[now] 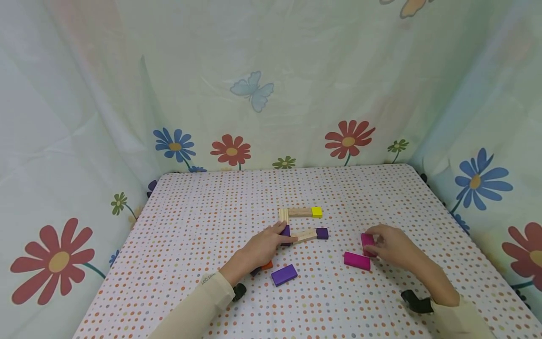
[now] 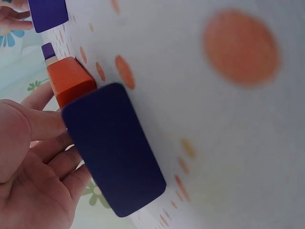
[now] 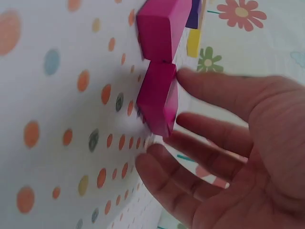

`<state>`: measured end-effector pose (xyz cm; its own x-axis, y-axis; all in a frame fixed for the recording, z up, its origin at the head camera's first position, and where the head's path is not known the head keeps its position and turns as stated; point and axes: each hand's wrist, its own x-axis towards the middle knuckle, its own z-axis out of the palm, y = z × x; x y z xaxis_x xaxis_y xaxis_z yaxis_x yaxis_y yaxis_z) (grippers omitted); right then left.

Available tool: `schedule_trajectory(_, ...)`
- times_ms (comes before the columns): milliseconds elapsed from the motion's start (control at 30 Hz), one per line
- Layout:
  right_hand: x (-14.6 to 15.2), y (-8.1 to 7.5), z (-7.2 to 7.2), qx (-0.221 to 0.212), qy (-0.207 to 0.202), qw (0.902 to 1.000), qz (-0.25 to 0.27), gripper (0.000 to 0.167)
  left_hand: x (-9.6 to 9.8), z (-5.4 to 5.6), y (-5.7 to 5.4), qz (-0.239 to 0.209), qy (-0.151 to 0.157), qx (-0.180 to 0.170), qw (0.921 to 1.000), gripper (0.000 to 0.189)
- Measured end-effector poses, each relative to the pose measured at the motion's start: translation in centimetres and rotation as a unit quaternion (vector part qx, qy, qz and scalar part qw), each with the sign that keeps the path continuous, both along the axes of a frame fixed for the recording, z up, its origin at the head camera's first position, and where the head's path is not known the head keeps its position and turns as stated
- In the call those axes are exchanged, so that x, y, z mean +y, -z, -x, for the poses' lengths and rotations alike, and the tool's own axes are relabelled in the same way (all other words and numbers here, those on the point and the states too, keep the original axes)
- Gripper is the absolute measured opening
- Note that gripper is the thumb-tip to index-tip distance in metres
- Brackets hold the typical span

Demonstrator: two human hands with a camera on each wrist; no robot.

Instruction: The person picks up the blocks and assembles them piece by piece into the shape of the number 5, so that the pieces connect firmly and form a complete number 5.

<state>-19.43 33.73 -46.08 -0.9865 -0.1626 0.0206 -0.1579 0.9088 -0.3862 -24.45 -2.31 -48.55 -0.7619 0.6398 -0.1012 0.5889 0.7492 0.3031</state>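
Observation:
In the head view my left hand (image 1: 260,245) is at a dark purple block (image 1: 286,231), its index finger and thumb on either side. That block lies against a striped wooden piece (image 1: 283,215). My right hand (image 1: 394,245) holds a magenta block (image 1: 367,244) between thumb and fingers, also seen as a magenta block (image 3: 157,95) in the right wrist view. A second magenta block (image 1: 357,261) lies touching it. Under the left wrist lie an orange block (image 2: 71,81) and a dark blue block (image 2: 114,148), partly hidden in the head view.
A wooden piece (image 1: 299,213) with a yellow block (image 1: 316,212) at its end and a slanted wooden piece (image 1: 306,235) with a purple block (image 1: 322,233) extend right. Another purple block (image 1: 284,275) lies nearer. A dotted cloth (image 1: 203,202) covers the table; flowered curtains (image 1: 296,70) surround it.

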Motion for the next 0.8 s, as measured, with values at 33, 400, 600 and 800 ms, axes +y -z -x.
schedule_trajectory(33, 0.1, 0.1, -0.1, -0.003, -0.003, 1.0000, 0.005, 0.043, 0.0, 0.0, 0.0, 0.000, -0.001, -0.001, 1.0000, 0.071)
schedule_trajectory(400, 1.3, 0.0, -0.5, -0.051, -0.032, 0.9981, 0.013, 0.060, 0.0, -0.1, -0.1, -0.001, -0.002, -0.004, 1.0000, 0.070)
schedule_trajectory(600, 1.3, 0.1, -0.7, -0.052, -0.034, 0.9978, 0.024, 0.059, 0.0, -0.1, -0.2, -0.001, 0.000, -0.004, 1.0000, 0.071)
schedule_trajectory(800, 1.4, 0.1, -0.7, -0.047, -0.036, 0.9979, 0.026, 0.058, 0.0, -0.1, -0.2, -0.002, -0.002, -0.006, 1.0000, 0.072)
